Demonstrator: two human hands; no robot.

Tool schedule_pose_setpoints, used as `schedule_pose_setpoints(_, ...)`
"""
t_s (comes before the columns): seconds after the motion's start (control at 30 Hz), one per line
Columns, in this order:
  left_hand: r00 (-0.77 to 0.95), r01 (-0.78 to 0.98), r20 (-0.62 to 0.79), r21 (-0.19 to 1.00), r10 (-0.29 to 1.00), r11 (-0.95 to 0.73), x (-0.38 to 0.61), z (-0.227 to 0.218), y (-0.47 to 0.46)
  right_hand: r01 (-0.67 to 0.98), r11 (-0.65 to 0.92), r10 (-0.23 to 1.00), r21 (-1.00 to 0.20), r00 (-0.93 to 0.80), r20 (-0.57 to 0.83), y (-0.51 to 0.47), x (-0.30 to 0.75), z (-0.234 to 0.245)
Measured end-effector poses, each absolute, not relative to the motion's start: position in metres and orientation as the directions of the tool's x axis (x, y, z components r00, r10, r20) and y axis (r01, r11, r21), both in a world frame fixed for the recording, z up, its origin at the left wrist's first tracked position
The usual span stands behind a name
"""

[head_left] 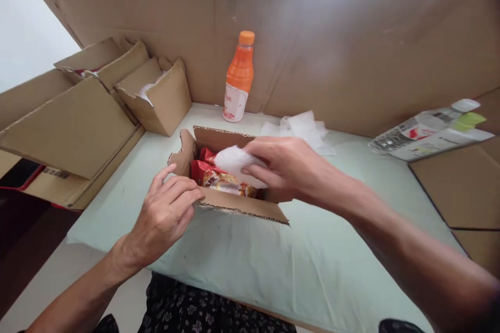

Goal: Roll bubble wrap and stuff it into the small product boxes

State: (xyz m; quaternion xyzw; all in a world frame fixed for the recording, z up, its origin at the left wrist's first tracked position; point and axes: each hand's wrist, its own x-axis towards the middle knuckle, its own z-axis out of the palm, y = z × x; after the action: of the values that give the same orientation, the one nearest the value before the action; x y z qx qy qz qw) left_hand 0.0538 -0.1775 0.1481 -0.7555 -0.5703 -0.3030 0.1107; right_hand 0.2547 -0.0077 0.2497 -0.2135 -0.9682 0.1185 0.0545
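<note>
An opened cardboard box (242, 207) stands on the table in front of me, its flaps raised. Inside lie red and yellow snack packets (221, 179) with printed fronts. My right hand (283, 166) pinches a folded piece of white foam sheet (236, 162) over the packets, at the box's right part. My left hand (170, 208) rests against the box's near left corner, fingers bent and touching the flap edge. The right part of the box's inside is hidden behind my right hand.
Behind the box stands an orange-capped bottle (239, 78). White foam sheets (307, 127) lie beyond my right hand. A clear plastic bottle (422, 125) and a white carton lie at the right by a cardboard box (457, 187). More cardboard boxes (164, 99) stand at the left.
</note>
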Motion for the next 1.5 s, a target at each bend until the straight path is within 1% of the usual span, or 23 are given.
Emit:
schedule_pose_setpoints(0.07, 0.135, 0.917, 0.615, 0.219, 0.777, -0.333, 0.053, 0.143, -0.177, 0.349, 0.915, 0.318, -0.203, -0.933, -0.170, -0.004, 0.226, 0.237)
schedule_pose_setpoints(0.13, 0.106, 0.908, 0.632, 0.254, 0.767, -0.334, 0.055, 0.140, -0.177, 0.305, 0.942, 0.248, -0.143, -0.916, -0.316, -0.006, 0.204, 0.218)
schedule_pose_setpoints(0.23, 0.087, 0.903, 0.637, 0.275, 0.766, -0.331, 0.057, 0.139, -0.175, 0.309, 0.950, 0.275, -0.039, -0.891, -0.361, -0.013, 0.185, 0.194)
schedule_pose_setpoints(0.27, 0.090, 0.903, 0.635, 0.274, 0.767, -0.332, 0.057, 0.139, -0.175, 0.314, 0.949, 0.284, -0.026, -0.887, -0.363, -0.014, 0.182, 0.190)
schedule_pose_setpoints(0.33, 0.077, 0.902, 0.653, 0.276, 0.754, -0.331, 0.058, 0.138, -0.174, 0.309, 0.949, 0.265, -0.065, -0.891, -0.369, -0.012, 0.187, 0.191)
schedule_pose_setpoints(0.4, -0.006, 0.907, 0.704, 0.302, 0.710, -0.292, 0.059, 0.135, -0.176, 0.317, 0.935, 0.258, -0.159, -0.916, -0.309, -0.007, 0.207, 0.202)
schedule_pose_setpoints(0.43, -0.070, 0.908, 0.737, 0.326, 0.673, -0.263, 0.058, 0.132, -0.177, 0.332, 0.918, 0.285, -0.215, -0.932, -0.222, -0.005, 0.223, 0.210)
schedule_pose_setpoints(0.5, -0.223, 0.891, 0.769, 0.410, 0.599, -0.196, 0.056, 0.124, -0.183, 0.412, 0.861, 0.445, -0.299, -0.894, 0.046, -0.007, 0.267, 0.222)
schedule_pose_setpoints(0.57, -0.376, 0.830, 0.706, 0.545, 0.600, -0.122, 0.052, 0.109, -0.189, 0.554, 0.747, 0.661, -0.368, -0.681, 0.315, -0.017, 0.317, 0.222)
schedule_pose_setpoints(0.6, -0.448, 0.774, 0.634, 0.628, 0.631, -0.082, 0.049, 0.099, -0.192, 0.620, 0.667, 0.745, -0.412, -0.543, 0.389, -0.024, 0.340, 0.215)
schedule_pose_setpoints(0.63, -0.510, 0.698, 0.538, 0.715, 0.671, -0.043, 0.047, 0.089, -0.194, 0.662, 0.583, 0.808, -0.471, -0.412, 0.421, -0.031, 0.359, 0.203)
schedule_pose_setpoints(0.67, -0.557, 0.605, 0.432, 0.796, 0.709, -0.009, 0.045, 0.078, -0.196, 0.651, 0.495, 0.865, -0.575, -0.305, 0.399, -0.039, 0.372, 0.187)
schedule_pose_setpoints(0.7, -0.588, 0.505, 0.330, 0.863, 0.739, 0.016, 0.044, 0.068, -0.196, 0.620, 0.429, 0.903, -0.657, -0.272, 0.333, -0.046, 0.379, 0.168)
schedule_pose_setpoints(0.77, -0.609, 0.316, 0.168, 0.948, 0.775, 0.043, 0.044, 0.052, -0.193, 0.565, 0.360, 0.927, -0.742, -0.307, 0.216, -0.056, 0.372, 0.126)
schedule_pose_setpoints(0.83, -0.602, 0.200, 0.077, 0.978, 0.795, 0.057, 0.049, 0.044, -0.183, 0.525, 0.336, 0.921, -0.782, -0.359, 0.154, -0.058, 0.349, 0.093)
schedule_pose_setpoints(0.93, -0.572, 0.149, 0.039, 0.987, 0.819, 0.056, 0.069, 0.047, -0.161, 0.464, 0.263, 0.943, -0.846, -0.309, 0.124, -0.051, 0.326, 0.071)
schedule_pose_setpoints(1.03, -0.490, 0.164, 0.083, 0.986, 0.868, -0.001, 0.101, 0.053, -0.142, 0.421, 0.203, 0.975, -0.884, -0.165, 0.146, -0.043, 0.344, 0.071)
schedule_pose_setpoints(1.1, -0.424, 0.199, 0.134, 0.978, 0.896, -0.052, 0.119, 0.053, -0.140, 0.431, 0.193, 0.981, -0.882, -0.116, 0.158, -0.041, 0.364, 0.072)
schedule_pose_setpoints(1.13, -0.414, 0.219, 0.151, 0.974, 0.898, -0.063, 0.124, 0.052, -0.143, 0.438, 0.193, 0.981, -0.878, -0.119, 0.156, -0.041, 0.371, 0.072)
schedule_pose_setpoints(1.2, -0.464, 0.239, 0.146, 0.970, 0.874, -0.035, 0.125, 0.047, -0.156, 0.439, 0.203, 0.975, -0.876, -0.176, 0.137, -0.040, 0.370, 0.070)
schedule_pose_setpoints(1.3, -0.648, 0.214, 0.094, 0.975, 0.756, 0.062, 0.105, 0.039, -0.192, 0.388, 0.253, 0.929, -0.886, -0.353, 0.111, -0.035, 0.325, 0.066)
schedule_pose_setpoints(1.4, -0.808, 0.186, 0.074, 0.973, 0.585, 0.134, 0.075, 0.034, -0.234, 0.284, 0.332, 0.813, -0.899, -0.569, 0.121, -0.026, 0.245, 0.062)
schedule_pose_setpoints(1.5, -0.891, 0.185, 0.107, 0.973, 0.441, 0.138, 0.052, 0.032, -0.263, 0.122, 0.359, 0.678, -0.925, -0.715, 0.169, -0.020, 0.161, 0.055)
